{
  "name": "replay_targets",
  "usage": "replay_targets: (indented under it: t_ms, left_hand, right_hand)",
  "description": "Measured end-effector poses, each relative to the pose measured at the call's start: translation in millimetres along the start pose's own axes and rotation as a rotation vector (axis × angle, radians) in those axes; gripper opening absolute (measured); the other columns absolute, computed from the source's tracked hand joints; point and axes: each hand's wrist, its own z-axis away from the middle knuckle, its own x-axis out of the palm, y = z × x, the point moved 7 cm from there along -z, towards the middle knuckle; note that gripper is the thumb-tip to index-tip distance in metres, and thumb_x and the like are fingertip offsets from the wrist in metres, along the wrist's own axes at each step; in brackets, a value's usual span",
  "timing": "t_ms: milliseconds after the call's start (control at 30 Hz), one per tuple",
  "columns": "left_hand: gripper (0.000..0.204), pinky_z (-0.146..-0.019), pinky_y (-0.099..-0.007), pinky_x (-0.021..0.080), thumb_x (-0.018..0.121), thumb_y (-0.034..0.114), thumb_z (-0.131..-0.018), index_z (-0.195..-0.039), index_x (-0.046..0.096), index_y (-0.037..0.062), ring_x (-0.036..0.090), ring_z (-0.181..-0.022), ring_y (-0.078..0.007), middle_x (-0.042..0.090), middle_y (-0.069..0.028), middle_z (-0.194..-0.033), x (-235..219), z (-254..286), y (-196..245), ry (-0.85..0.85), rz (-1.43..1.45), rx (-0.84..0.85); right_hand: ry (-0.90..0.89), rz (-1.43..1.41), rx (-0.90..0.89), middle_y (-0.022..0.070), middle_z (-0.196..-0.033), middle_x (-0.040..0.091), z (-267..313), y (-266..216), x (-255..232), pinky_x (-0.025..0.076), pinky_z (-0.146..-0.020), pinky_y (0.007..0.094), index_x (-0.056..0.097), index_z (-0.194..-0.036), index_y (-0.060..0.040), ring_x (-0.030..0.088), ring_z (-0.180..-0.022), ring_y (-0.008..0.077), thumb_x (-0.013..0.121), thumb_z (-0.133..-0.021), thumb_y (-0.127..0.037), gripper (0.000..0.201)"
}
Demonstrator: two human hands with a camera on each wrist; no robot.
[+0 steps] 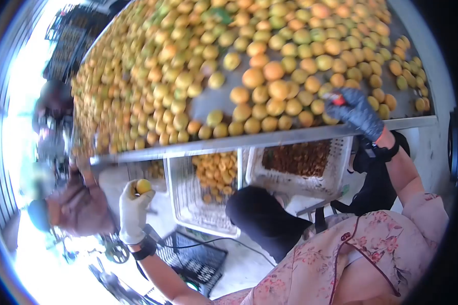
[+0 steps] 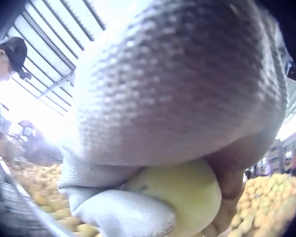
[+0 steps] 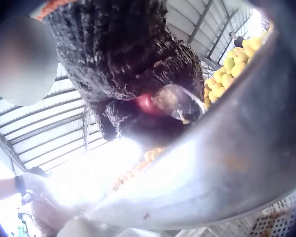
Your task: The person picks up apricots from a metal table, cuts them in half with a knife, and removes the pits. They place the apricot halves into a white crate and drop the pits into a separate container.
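Observation:
My left hand [image 1: 133, 216], in a white knit glove, pinches a yellow apricot [image 1: 144, 186] between thumb and fingers, out in front of the table edge. Close up in the left wrist view, the pale yellow apricot [image 2: 195, 197] sits under the curled gloved fingers. Over the front rim of the table, my right hand [image 1: 359, 113] wears a dark grey glove and grips a small red-handled tool [image 3: 148, 103]. A thin curved metal part shows at its end in the right wrist view; the gloved fingers hide the rest. Loose apricots [image 1: 279, 90] lie around that hand.
A metal-rimmed table [image 1: 229, 145] bears a broad heap of apricots. Below its edge stand a white crate [image 1: 188, 208] with apricot pieces and another white crate [image 1: 295, 185] with brown bits. A black crate [image 1: 196, 256] and a cable lie lower. Another person [image 1: 81, 208] is at the left.

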Motion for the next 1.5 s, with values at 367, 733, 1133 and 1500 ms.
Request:
replay_targets:
  t_ms: [367, 733, 1133, 1500]
  left_hand:
    - [0.025, -0.052, -0.0233, 0.04, 0.065, 0.013, -0.077, -0.099, 0.063, -0.0005, 0.049, -0.058, -0.0088, 0.059, -0.0017, -0.074, 49.8, 46.6, -142.6, 0.004, 0.232, -0.312]
    - [0.056, -0.099, -0.0351, 0.038, 0.064, 0.019, -0.084, -0.132, 0.045, -0.0025, 0.051, -0.11, -0.0258, 0.047, -0.0182, -0.127, -20.9, -103.4, -39.8, 0.483, 0.261, 0.27]
    - [0.057, -0.086, -0.0433, 0.047, 0.074, 0.022, -0.07, -0.118, 0.055, -0.0021, 0.059, -0.097, -0.0386, 0.064, -0.0226, -0.099, 154.3, -200.4, 101.9, 0.158, -0.661, 0.698]
    - [0.047, -0.08, -0.0382, 0.049, 0.067, 0.008, -0.067, -0.113, 0.059, 0.0027, 0.062, -0.092, -0.0301, 0.063, -0.0154, -0.102, 147.9, -172.9, 123.5, 0.012, -0.525, 0.544]
  right_hand:
    - [0.044, -0.201, 0.17, -0.0026, -0.082, 0.061, -6.2, 20.5, 12.8, 0.045, -0.065, 0.0192, 0.063, -0.113, -0.0028, 0.054, -0.072, 0.0037, 0.067, -0.083, -0.007, 0.031]
    - [0.032, 0.034, 0.157, 0.005, -0.081, 0.067, -3.8, -9.1, 14.4, 0.051, -0.074, 0.0266, 0.065, -0.098, 0.0009, 0.063, -0.078, 0.0104, 0.071, -0.08, -0.012, 0.024]
    - [0.026, 0.147, 0.085, 0.0086, -0.071, 0.063, -6.3, -13.6, -1.5, 0.048, -0.066, 0.0313, 0.062, -0.085, -0.0021, 0.062, -0.069, 0.0155, 0.075, -0.076, -0.015, 0.02]
    - [0.047, 0.234, -0.006, 0.0161, -0.076, 0.064, -10.8, -13.5, -9.0, 0.048, -0.064, 0.0379, 0.064, -0.089, -0.0023, 0.063, -0.071, 0.0319, 0.077, -0.074, -0.026, 0.031]
